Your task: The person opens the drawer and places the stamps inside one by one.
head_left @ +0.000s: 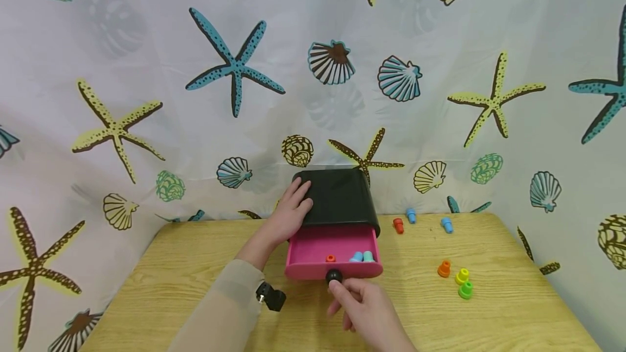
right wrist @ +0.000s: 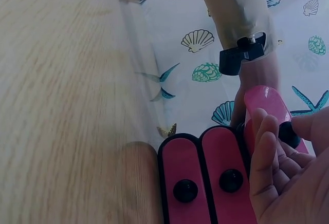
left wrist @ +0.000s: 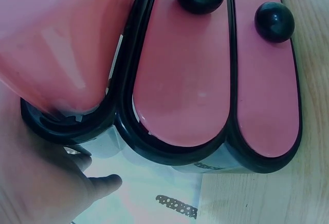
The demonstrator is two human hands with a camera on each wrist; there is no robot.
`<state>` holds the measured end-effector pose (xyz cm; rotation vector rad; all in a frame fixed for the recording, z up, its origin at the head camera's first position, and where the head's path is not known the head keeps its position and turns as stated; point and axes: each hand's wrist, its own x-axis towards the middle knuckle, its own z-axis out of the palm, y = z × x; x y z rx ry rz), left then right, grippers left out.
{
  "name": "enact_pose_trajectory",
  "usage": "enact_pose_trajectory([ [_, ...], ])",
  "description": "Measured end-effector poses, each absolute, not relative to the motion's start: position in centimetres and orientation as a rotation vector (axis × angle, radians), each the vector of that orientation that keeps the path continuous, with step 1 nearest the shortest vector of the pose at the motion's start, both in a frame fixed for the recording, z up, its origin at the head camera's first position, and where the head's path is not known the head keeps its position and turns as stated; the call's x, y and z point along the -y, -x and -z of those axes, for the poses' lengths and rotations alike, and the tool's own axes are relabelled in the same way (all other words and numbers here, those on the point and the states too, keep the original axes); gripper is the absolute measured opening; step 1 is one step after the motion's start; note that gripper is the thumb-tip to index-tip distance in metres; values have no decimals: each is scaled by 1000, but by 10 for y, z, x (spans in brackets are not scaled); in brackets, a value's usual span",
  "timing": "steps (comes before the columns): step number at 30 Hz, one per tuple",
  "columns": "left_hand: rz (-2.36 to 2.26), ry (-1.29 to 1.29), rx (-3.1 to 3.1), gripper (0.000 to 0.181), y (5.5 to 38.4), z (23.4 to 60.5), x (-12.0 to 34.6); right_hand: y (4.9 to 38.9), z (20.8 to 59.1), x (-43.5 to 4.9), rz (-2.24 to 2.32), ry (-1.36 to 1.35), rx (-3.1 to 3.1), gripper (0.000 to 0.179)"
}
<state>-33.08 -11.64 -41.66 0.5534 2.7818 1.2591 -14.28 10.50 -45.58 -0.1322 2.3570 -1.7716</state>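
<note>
One knob (head_left: 334, 275), seemingly pinched by my right hand (head_left: 365, 306), best guides this light-looking drawer (head_left: 308, 272); my left hand (head_left: 288, 215) lies spread on the cabinet (head_left: 339, 197).

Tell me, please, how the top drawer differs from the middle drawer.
The top drawer is pulled open, while the middle drawer is closed. The top drawer shows small pieces inside; the middle drawer's inside is hidden. The right hand is at the top drawer's knob; no hand touches the middle drawer. Both are pink, with a round black knob.
</note>
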Motion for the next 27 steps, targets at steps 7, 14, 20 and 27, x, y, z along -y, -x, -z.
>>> enact_pose_trajectory([
  [7,-1287,-573,-2783,66,319,407,114,155,455,-105,1806,129,-2380,44],
  [14,-1295,-575,-2776,65,314,402,113,165,455,-104,1831,139,-2402,44],
  [20,-1290,-565,-2777,65,314,402,113,174,453,-102,1846,117,-2415,45],
  [27,-1287,-562,-2775,65,316,403,113,186,453,-100,1883,124,-2440,45],
])
